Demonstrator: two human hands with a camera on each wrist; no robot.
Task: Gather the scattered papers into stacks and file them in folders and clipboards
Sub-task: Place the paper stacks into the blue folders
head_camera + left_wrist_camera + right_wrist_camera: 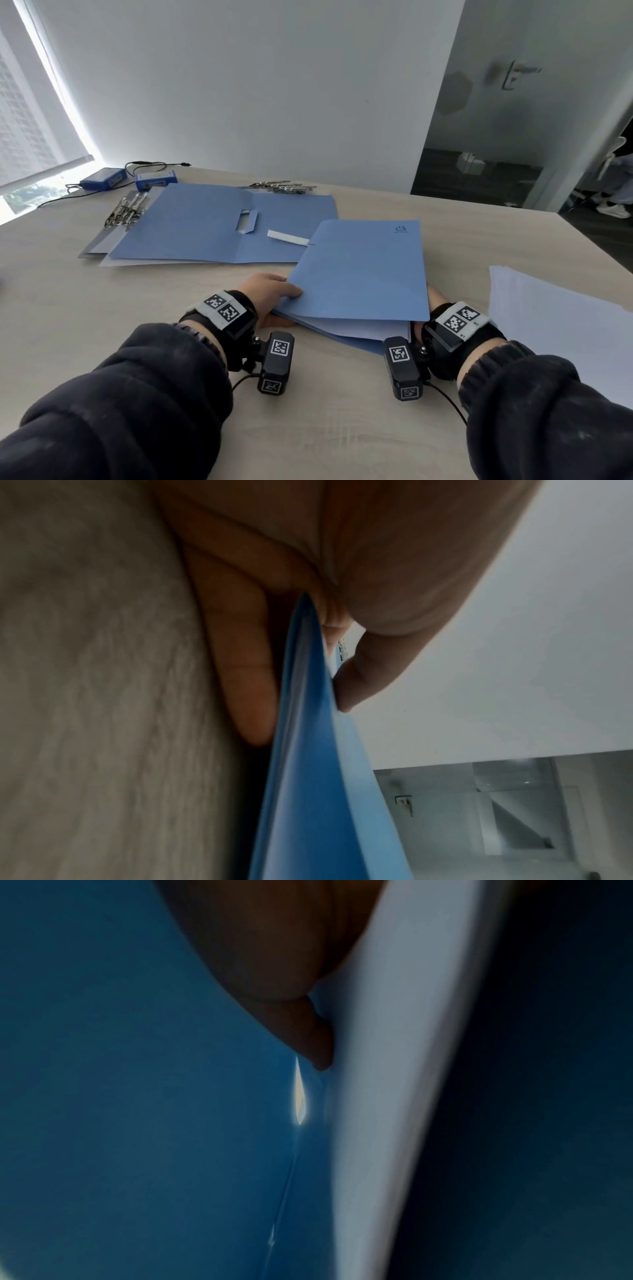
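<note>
Blue folder with papers inside pinched at left edge by left hand; right hand mostly hidden under cover, grip not discernible

Blue folders: two. One closed folder near the table's front edge, one open folder behind it. Blue boxes: two, first box, second box, far left. Metal clip piles: two, left pile and far pile; single clips too small to count. Loose paper stack: one, right. Hands: two, left hand, right hand.
</note>
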